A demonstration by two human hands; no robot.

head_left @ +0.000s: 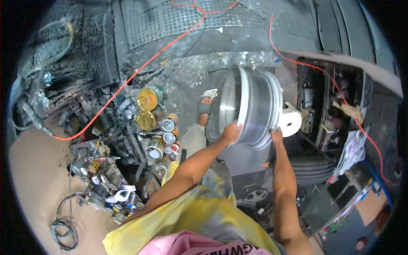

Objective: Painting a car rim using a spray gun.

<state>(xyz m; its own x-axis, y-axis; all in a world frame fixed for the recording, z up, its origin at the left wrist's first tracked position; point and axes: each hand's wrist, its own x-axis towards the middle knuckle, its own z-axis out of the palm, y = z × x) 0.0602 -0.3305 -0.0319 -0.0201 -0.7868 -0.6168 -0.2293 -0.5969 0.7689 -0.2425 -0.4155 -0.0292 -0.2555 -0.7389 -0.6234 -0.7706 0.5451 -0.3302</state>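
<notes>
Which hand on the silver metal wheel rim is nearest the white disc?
The right hand, gripping the rim beside the white disc; the left hand grips its left edge.

Black letters (229, 250) on pink cloth (180, 244), partly cut off; can labels (159, 92) unreadable.

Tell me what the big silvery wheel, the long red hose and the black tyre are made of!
The wheel looks like bare metal, perhaps aluminium: silvery and shiny, with fine rings around it. The red hose seems smooth plastic or rubber, bending in easy curves. The tyre is probably rubber: dark, dull and grooved.
</notes>
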